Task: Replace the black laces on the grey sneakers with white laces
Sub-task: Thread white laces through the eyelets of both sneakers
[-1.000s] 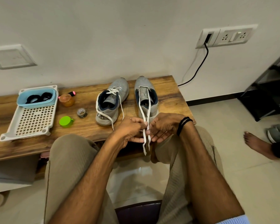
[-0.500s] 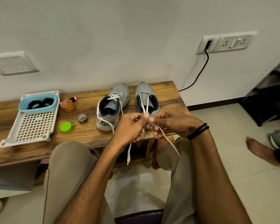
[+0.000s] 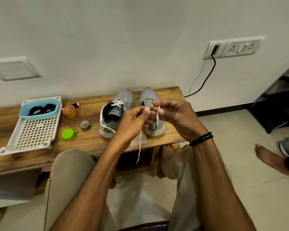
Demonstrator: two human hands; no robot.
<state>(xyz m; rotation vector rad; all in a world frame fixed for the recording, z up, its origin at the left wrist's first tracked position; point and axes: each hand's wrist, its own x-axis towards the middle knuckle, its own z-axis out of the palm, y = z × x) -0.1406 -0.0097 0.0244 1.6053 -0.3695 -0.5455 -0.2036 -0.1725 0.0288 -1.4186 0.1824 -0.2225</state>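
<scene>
**A:** What is each hand holding?

**B:** Both pinch the white lace (image 3: 139, 147), just right of frame centre. The left hand (image 3: 132, 125) nips one strand between thumb and forefinger, and its tail hangs below the bench (image 3: 90, 144) edge. The right hand (image 3: 175, 115) nips the other strand at the thumb tip, other fingers loosely curled.

**A:** And the shoes?

**B:** The right sneaker (image 3: 153, 132) stands on the bench right behind the hands, toe to the wall. The left sneaker (image 3: 114, 114) is beside it, loosely white-laced. Black laces (image 3: 38, 110) lie in the blue tub (image 3: 38, 116) at frame left.

**A:** How should this step be done well?

**B:** I judge the ends are being evened or crossed. Pull both strands to equal length, flat and untwisted, with gentle tension so the shoe doesn't slide.

**A:** What is the arm pose?

**B:** The forearms rise from the bottom edge, wrists lifted above the bench, palms turned inward.
</scene>
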